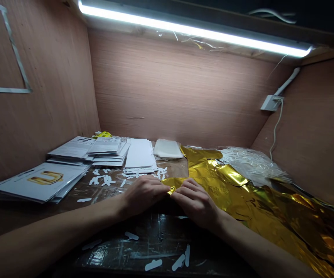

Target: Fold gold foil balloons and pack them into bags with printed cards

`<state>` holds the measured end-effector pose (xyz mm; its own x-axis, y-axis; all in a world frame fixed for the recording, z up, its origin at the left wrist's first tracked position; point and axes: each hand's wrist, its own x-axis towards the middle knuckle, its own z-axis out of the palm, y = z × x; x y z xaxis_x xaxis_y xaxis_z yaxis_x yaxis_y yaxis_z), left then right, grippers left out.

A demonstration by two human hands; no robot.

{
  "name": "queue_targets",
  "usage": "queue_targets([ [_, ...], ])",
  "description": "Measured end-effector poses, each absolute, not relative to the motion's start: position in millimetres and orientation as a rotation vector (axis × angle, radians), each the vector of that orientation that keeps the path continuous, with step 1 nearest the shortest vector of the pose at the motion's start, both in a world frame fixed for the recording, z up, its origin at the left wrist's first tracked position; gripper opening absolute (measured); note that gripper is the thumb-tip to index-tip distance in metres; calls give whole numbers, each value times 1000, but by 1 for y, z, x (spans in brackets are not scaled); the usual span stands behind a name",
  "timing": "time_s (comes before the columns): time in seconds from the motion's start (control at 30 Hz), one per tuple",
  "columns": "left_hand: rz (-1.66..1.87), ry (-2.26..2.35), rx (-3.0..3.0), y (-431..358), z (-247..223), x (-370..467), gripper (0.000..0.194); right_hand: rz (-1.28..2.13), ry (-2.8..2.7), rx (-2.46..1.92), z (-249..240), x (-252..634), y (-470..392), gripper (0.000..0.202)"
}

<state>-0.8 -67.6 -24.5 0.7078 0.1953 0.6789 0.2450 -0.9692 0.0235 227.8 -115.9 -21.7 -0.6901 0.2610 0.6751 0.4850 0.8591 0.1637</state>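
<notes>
My left hand and my right hand meet near the middle of the table. Both are closed, with fingers pinching a small gold foil balloon from either side. The foil shows crinkled between the fingertips; its lower part is hidden. Flat gold foil balloons lie spread to the right, close to my right hand and under the right forearm. Small white cut-out tabs are scattered beyond my left forearm, and several more white tabs lie at the near side.
Printed packs, the front one picturing a gold letter U, are stacked at left. White cards and clear bags sit at the back. A heap of white straws is at back right. Wooden walls enclose the table under a tube lamp.
</notes>
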Motion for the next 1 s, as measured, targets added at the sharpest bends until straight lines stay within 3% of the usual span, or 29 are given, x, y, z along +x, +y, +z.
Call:
queue_targets([
  [0.3,-1181,-459,-2816,-71,-26,-3,33,-473,-2270,-767,-30,219,-110,16],
  [0.53,-1363,-508,-2802,-62,-31,-6,11,-377,-2235,-850,-36,228,-105,22],
  [0.87,-1590,-688,-2831,-62,-26,-7,9,-173,-1994,-959,-37,232,-97,23],
  [1.0,-1538,-650,-2836,-63,-26,-6,11,-163,-2089,-1030,-33,226,-104,11],
])
